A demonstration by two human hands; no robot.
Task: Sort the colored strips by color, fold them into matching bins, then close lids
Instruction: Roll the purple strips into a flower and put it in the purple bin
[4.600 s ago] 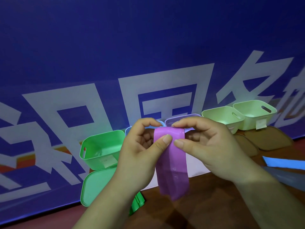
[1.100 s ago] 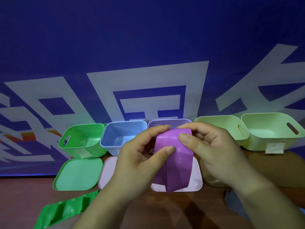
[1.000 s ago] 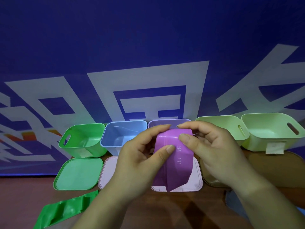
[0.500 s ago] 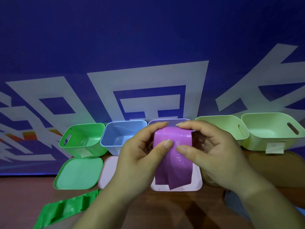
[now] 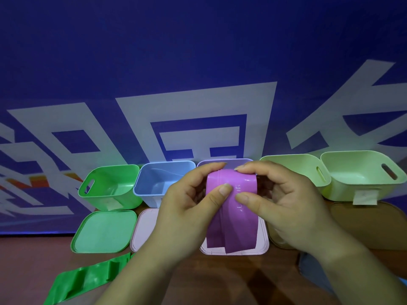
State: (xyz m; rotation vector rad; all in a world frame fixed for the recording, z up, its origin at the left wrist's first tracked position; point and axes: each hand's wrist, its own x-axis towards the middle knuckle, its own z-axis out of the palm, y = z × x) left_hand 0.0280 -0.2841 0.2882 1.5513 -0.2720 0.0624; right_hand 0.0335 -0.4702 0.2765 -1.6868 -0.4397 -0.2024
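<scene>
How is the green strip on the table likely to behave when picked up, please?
The green strip probably flops: it lies in wavy creases. Its glossy sheen hints it may slip in a grip. It looks thin, so likely light.

Large white characters point(image 5: 198, 93) on the blue banner point(image 5: 198, 51) are cut off; print point(image 5: 238, 188) on the purple strip point(image 5: 233, 227) is too blurred to read

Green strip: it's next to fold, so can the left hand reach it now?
Likely yes, once freed: the green strip lies uncovered beside the left forearm, but the left hand now pinches the purple strip.
</scene>
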